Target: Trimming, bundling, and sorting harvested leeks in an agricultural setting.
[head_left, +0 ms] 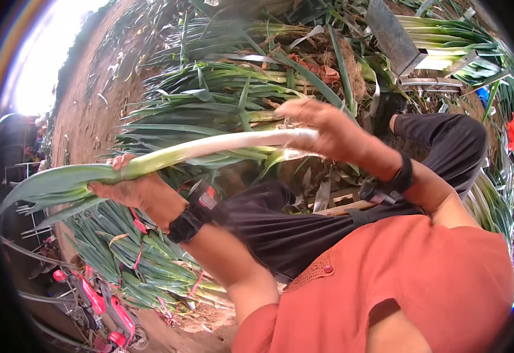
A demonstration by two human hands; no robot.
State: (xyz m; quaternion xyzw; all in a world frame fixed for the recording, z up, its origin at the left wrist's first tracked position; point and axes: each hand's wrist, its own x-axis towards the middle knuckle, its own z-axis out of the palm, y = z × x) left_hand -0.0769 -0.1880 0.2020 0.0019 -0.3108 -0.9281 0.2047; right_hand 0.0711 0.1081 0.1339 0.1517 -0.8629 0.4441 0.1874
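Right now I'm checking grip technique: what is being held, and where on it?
One long leek: the left hand grips the green leaf end, the right hand the white stalk end.

The leek's (169, 154) white root end is hidden inside the right hand (321, 126), and part of its green stalk behind the left hand's (130, 188) fingers. Left of the leek, distant figures (33, 138) blur in glare.

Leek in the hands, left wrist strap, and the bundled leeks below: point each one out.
leek (210, 147), head view, on the pale middle of its stalk.
left wrist strap (185, 225), head view, on the black band.
bundled leeks (122, 253), head view, on the green leaves of the tied pile.
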